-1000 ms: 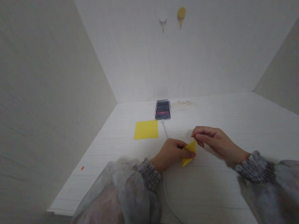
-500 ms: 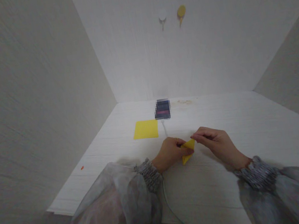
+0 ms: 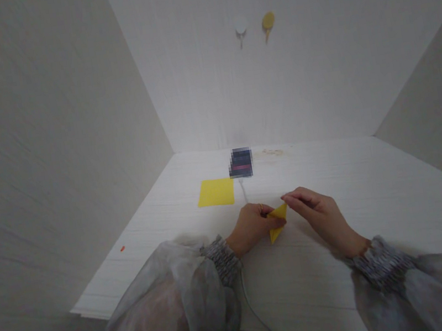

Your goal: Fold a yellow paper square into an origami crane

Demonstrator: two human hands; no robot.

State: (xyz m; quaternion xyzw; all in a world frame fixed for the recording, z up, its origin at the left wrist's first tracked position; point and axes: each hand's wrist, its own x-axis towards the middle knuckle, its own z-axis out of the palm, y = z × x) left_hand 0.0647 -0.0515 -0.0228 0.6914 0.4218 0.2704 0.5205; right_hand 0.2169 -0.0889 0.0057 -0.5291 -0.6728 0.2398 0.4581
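Between my two hands is a small folded piece of yellow paper [image 3: 277, 234], pointed at its top and bottom ends. My left hand [image 3: 252, 227] grips it around the middle, thumb and fingers closed over its left side. At its upper right tip, the fingertips of my right hand [image 3: 316, 212] pinch the corner. Part of the paper is hidden behind the left fingers. A flat sheet of yellow paper [image 3: 216, 192] lies on the table beyond my left hand.
A blurred dark device [image 3: 241, 163] lies near the back wall, with a pale cable [image 3: 248, 295] running under my left arm to the front edge. A small orange scrap [image 3: 122, 249] is at the left. Two hooks, one white [image 3: 240, 27] and one yellow [image 3: 268, 20], are on the wall.
Very little differs. My right fingertips have shifted slightly at the paper's upper tip, while my left hand keeps its grip; the whole view has moved slightly.
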